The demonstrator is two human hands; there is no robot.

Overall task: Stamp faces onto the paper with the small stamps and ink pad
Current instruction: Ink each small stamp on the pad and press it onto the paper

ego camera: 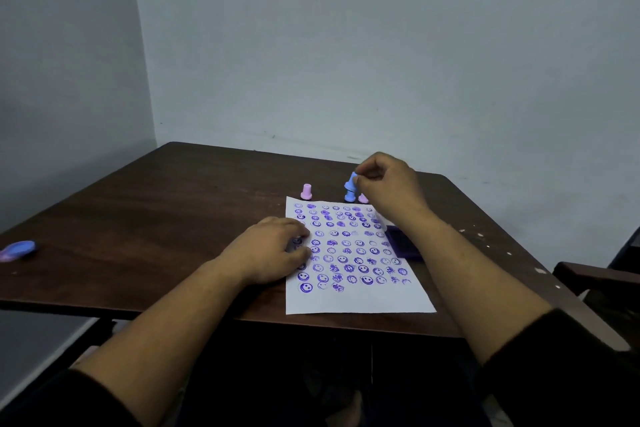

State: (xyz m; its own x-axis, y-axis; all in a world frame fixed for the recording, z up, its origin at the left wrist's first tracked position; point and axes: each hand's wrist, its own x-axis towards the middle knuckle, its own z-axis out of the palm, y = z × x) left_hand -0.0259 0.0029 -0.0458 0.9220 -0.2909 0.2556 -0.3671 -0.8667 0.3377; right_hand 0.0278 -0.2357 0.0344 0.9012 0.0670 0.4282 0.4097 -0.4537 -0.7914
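A white paper [360,298] lies on the brown table, covered with several rows of purple stamped faces. My left hand [270,253] rests flat on the paper's left edge. My right hand [384,180] pinches the top of a blue stamp [350,185] just beyond the paper's far edge. A second blue stamp [349,197] seems to stand right under it. A pink stamp [306,191] stands upright to the left, and another pink stamp [362,198] peeks out by my right hand. The purple ink pad [403,243] lies at the paper's right edge, partly hidden by my right forearm.
A blue-purple object [17,250] lies near the table's left edge [69,305]. A dark chair arm [595,276] stands at the right of the table. White paint flecks mark the table's right side. A pale wall corner rises behind.
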